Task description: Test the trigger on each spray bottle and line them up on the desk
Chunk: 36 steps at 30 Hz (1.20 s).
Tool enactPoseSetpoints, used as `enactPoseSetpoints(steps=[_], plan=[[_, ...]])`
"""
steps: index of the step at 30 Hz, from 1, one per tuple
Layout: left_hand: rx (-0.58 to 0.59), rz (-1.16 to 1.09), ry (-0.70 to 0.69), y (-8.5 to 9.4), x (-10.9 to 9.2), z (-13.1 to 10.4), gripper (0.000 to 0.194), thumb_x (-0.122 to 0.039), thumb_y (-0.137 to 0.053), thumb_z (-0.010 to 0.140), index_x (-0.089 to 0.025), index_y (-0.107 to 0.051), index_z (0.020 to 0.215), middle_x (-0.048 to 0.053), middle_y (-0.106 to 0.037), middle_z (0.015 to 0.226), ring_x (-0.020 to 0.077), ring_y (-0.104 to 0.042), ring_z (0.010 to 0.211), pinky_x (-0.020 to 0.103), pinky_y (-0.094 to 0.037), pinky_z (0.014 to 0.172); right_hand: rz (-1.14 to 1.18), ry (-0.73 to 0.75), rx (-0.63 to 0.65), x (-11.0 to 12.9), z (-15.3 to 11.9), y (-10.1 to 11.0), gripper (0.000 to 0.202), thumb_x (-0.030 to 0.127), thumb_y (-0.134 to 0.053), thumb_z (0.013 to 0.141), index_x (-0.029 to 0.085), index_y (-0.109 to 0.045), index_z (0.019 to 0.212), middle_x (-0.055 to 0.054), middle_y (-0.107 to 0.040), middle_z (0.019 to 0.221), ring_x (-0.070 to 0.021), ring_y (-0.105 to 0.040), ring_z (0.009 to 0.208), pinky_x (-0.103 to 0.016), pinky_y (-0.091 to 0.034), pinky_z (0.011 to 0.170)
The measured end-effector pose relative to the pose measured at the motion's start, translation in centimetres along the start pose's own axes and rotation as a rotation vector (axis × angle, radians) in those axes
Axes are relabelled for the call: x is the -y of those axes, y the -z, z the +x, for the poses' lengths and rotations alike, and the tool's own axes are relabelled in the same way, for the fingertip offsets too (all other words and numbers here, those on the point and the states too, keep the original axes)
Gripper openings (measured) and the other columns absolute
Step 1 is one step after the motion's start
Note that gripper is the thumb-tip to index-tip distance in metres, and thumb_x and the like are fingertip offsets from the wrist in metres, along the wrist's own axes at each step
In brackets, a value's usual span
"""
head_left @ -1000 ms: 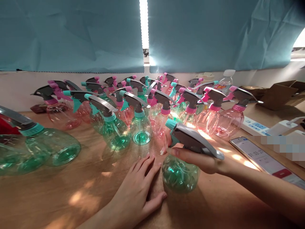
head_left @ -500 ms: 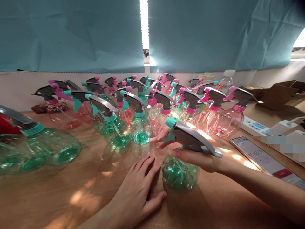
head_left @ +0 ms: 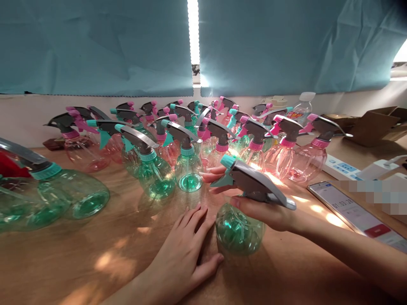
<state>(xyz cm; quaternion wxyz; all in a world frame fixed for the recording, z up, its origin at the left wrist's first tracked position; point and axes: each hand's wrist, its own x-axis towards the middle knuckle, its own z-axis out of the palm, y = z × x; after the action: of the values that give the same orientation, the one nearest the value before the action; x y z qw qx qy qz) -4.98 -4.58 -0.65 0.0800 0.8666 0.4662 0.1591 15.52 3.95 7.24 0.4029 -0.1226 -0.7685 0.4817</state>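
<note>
Right hand [head_left: 270, 214] comes around the neck of one green spray bottle [head_left: 240, 233] from the right, its thumb across the near side and its fingers straight and spread beyond the trigger [head_left: 222, 180]. How firmly it clasps I can't tell, because the far side of the neck is hidden. Left hand [head_left: 187, 250] lies palm down on the wooden table [head_left: 133, 258], fingers extended, just beside the bottle and holding nothing.

That bottle is at the near side of the table, right of the left hand. Its long axis runs roughly upright, body below and grey spray head [head_left: 254, 182] above; whether the base touches the wood is hard to say. The single teal nozzle [head_left: 227, 161] points left and away from the person, while the back of the head slopes down to the right, over the wrist.

Beyond the hands I count two green bottles [head_left: 171, 180] standing side by side in front, then four pink ones [head_left: 270, 156] to their right. Behind them the sprayers crowd too closely to number. At far left, at least two green bottles [head_left: 73, 190] overlap, cut by the edge of view. Over on the right are one phone [head_left: 352, 212], one power strip [head_left: 341, 167], one white-capped clear bottle [head_left: 304, 108] and an open cardboard box [head_left: 372, 127].
</note>
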Motion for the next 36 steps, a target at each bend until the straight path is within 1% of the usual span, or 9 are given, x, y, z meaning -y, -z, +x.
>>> enactPoseSetpoints(steps=[2,8,11,15,21,26,29,32,36], plan=[[-0.001,0.0,0.0,0.0,0.0,0.0,0.059,-0.044,-0.061,0.091,-0.019,-0.041,0.141,0.014,-0.041,0.149,0.0343,-0.036,0.137,0.054,-0.033,0.111,-0.003,-0.003,-0.003,0.0,0.0,0.0,0.053,0.001,-0.052,0.078,0.029,-0.061,0.121,-0.004,-0.069,0.124,-0.0182,-0.071,0.102,-0.037,-0.057,0.091],[0.06,-0.006,0.009,0.9,-0.5,0.5,0.056,-0.04,-0.063,0.09,-0.014,-0.047,0.137,0.017,-0.043,0.147,0.0363,-0.038,0.135,0.056,-0.034,0.11,-0.017,0.004,-0.031,0.2,0.1,-0.1,0.051,0.002,-0.051,0.076,0.027,-0.063,0.119,-0.004,-0.068,0.124,-0.0183,-0.071,0.099,-0.036,-0.059,0.087],[0.063,-0.002,0.014,1.0,-0.5,0.7,0.057,-0.041,-0.062,0.091,-0.014,-0.046,0.138,0.017,-0.043,0.147,0.0362,-0.037,0.136,0.057,-0.034,0.11,-0.009,0.029,-0.039,0.1,0.1,-0.1,0.055,0.001,-0.05,0.075,0.029,-0.063,0.12,-0.002,-0.069,0.122,-0.0173,-0.072,0.098,-0.034,-0.059,0.086],[0.068,0.008,0.013,0.8,-0.4,0.6,0.057,-0.042,-0.061,0.091,-0.015,-0.046,0.138,0.017,-0.043,0.148,0.036,-0.037,0.136,0.057,-0.034,0.11,0.012,0.036,-0.049,-0.1,0.1,-0.2,0.059,0.0,-0.05,0.075,0.031,-0.062,0.123,0.0,-0.07,0.12,-0.0163,-0.071,0.101,-0.032,-0.058,0.088],[0.016,-0.004,-0.001,0.3,-0.1,0.4,0.06,-0.043,-0.062,0.09,-0.016,-0.044,0.14,0.016,-0.043,0.148,0.0357,-0.037,0.136,0.056,-0.033,0.11,0.0,0.04,-0.039,0.0,0.1,-0.2,0.057,0.001,-0.05,0.076,0.03,-0.061,0.123,-0.001,-0.069,0.122,-0.0167,-0.071,0.1,-0.034,-0.058,0.089],[0.063,-0.006,0.015,0.6,-0.3,0.5,0.06,-0.042,-0.062,0.09,-0.014,-0.045,0.14,0.018,-0.043,0.147,0.0365,-0.037,0.135,0.057,-0.034,0.11,-0.043,0.03,-0.028,-0.1,0.0,0.0,0.053,0.004,-0.051,0.078,0.029,-0.061,0.123,-0.004,-0.066,0.127,-0.0179,-0.071,0.101,-0.035,-0.059,0.088],[0.045,-0.012,0.01,0.8,-0.3,0.5,0.06,-0.043,-0.062,0.09,-0.015,-0.044,0.14,0.017,-0.043,0.147,0.0366,-0.037,0.136,0.057,-0.034,0.109,-0.084,0.013,-0.019,0.1,-0.1,0.1,0.051,0.004,-0.051,0.079,0.029,-0.061,0.123,-0.004,-0.067,0.126,-0.0182,-0.072,0.1,-0.034,-0.06,0.085],[0.05,-0.015,0.018,0.9,-0.4,0.5,0.059,-0.043,-0.062,0.09,-0.016,-0.045,0.139,0.017,-0.044,0.146,0.0361,-0.037,0.136,0.057,-0.034,0.109,-0.13,0.002,-0.003,0.3,0.0,0.2,0.051,0.006,-0.051,0.079,0.029,-0.061,0.123,-0.005,-0.068,0.125,-0.0186,-0.072,0.1,-0.033,-0.061,0.084],[0.056,-0.004,0.02,0.8,-0.3,0.4,0.059,-0.044,-0.061,0.091,-0.017,-0.043,0.141,0.016,-0.044,0.147,0.0353,-0.036,0.136,0.057,-0.033,0.11,-0.119,0.023,0.005,0.4,0.1,0.0,0.053,0.006,-0.046,0.079,0.028,-0.06,0.125,-0.005,-0.069,0.124,-0.0187,-0.071,0.104,-0.034,-0.059,0.089]])
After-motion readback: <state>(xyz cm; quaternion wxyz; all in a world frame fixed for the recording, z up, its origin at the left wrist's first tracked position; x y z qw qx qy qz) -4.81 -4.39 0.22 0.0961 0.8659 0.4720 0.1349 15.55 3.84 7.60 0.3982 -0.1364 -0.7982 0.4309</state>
